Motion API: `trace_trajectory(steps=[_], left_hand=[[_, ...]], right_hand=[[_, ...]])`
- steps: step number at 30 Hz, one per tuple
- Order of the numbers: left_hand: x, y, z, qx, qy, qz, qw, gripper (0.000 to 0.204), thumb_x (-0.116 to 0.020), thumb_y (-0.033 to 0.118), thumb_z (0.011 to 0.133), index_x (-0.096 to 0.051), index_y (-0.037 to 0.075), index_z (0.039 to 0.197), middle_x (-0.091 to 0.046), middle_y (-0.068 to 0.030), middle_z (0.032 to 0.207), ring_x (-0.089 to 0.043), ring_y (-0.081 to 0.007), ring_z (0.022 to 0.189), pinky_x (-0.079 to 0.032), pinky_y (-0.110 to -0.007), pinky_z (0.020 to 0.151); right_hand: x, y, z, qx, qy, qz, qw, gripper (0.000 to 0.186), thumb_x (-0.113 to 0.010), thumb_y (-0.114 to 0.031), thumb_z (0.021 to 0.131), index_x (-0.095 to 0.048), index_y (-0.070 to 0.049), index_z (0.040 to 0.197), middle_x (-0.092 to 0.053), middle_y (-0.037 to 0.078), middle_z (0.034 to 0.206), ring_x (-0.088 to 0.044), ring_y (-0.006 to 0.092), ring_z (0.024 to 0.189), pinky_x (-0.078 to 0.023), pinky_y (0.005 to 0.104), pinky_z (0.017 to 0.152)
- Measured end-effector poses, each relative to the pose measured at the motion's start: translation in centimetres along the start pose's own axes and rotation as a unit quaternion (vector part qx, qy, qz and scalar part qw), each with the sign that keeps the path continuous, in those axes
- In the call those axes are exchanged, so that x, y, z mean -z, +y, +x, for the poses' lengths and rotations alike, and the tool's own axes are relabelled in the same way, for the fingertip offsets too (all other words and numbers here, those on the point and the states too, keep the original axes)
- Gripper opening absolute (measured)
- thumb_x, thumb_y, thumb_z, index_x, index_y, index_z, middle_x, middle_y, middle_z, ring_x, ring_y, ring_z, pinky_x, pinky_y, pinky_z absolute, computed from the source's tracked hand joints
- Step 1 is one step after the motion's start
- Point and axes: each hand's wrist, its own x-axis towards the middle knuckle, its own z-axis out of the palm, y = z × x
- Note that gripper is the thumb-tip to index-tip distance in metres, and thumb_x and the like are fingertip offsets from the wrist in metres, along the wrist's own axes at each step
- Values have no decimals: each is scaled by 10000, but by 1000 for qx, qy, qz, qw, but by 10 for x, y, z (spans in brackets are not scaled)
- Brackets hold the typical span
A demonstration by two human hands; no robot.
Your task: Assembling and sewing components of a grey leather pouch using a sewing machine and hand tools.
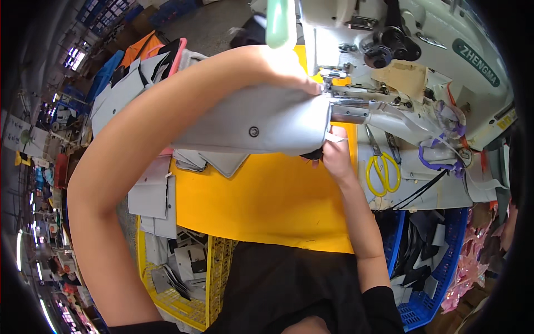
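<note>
Seemingly, both hands' fingers clamp the grey fabric piece (pixel 261 125); right fingers (pixel 332 146) partly hidden beneath.

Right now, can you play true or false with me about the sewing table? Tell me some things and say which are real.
1. The left hand rests on top of the grey piece at the sewing machine. True.
2. The scissors have red handles. False: the handles are yellow.
3. The right hand is under the grey piece's end. True.
4. The table top is green. False: it is yellow.
5. A blue basket of cut pieces sits at the person's right. True.
6. The yellow basket is empty. False: it holds grey and dark cut pieces.
</note>
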Motion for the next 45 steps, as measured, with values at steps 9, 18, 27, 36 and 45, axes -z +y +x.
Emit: trace_trajectory(steps=[9, 18, 27, 36, 45], left_hand=[[-5, -4, -45, -13, 126, 223, 967, 460, -614, 364, 926, -666, 5, 1210, -700, -149, 1136, -655, -277, 962, -509, -339, 883], [-64, -74, -143, 10, 550, -15, 835, 287, -635, 186, 964, -594, 21, 1194, -629, -106, 1137, -593, -231, 1041, -458, -357, 971], [-85, -111, -169, -5, 452, -149, 879, 164, -590, 189, 1026, -572, 27, 1003, -544, -17, 879, -472, -112, 790, -403, -225, 766], [-76, -107, -173, -23, 452, -95, 887, 128, -572, 152, 1027, -585, 27, 1000, -560, -18, 863, -489, -123, 770, -415, -226, 756], [-52, -46, -107, -184, 494, 239, 815, 311, -616, 187, 982, -619, 48, 1260, -635, -128, 1258, -573, -270, 1202, -472, -375, 1018]], right_hand=[[18, -33, 2, -51, -69, -52, 995, 195, -510, -53, 935, -618, 28, 794, -643, 98, 639, -551, 124, 460, -428, 244, 375], [22, -39, -31, 14, 14, -217, 976, 135, -584, -62, 952, -650, 32, 880, -653, 46, 737, -545, 94, 603, -489, 239, 525], [15, -30, -55, 90, 70, -111, 987, 104, -659, -37, 925, -693, 48, 874, -640, 5, 766, -533, 67, 639, -414, 198, 586], [12, -25, -58, 93, 63, -86, 990, 118, -643, -14, 945, -707, 50, 1020, -698, 29, 836, -645, 89, 719, -477, 194, 656], [6, -25, -61, 121, 92, -177, 972, 104, -654, -42, 940, -706, 32, 992, -692, 24, 830, -613, 81, 702, -457, 188, 650]])
